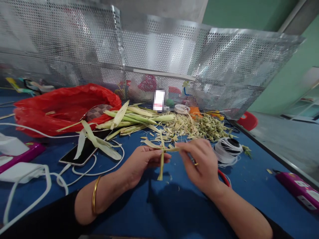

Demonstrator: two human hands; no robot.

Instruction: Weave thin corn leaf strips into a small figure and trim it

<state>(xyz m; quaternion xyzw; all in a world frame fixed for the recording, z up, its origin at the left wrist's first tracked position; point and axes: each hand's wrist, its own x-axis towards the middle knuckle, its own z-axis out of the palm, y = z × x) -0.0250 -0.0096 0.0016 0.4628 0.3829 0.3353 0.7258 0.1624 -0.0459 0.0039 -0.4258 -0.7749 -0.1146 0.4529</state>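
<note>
Head view, as I monitor it remotely: the left hand [143, 162] pinches a cross of pale husk strips [161, 166] between thumb and fingers, one strip hanging below the grip; the right hand [200, 162] pinches a strip's end just beside it. The strips lie between the two hands, above the tabletop [184, 205]. I judge that a hard pull from the right hand could split the dry-looking fibre, and that a loosened left thumb could let the crossing slip apart. Thread from the spool [222, 154], just beside the right hand, might snag its wrist. As for writing, I can read none: the lit screen [159, 99] beyond the hands is blurred out, and the markings on the magenta power strip [297, 189], to the right hand's right, are too small to tell.
</note>
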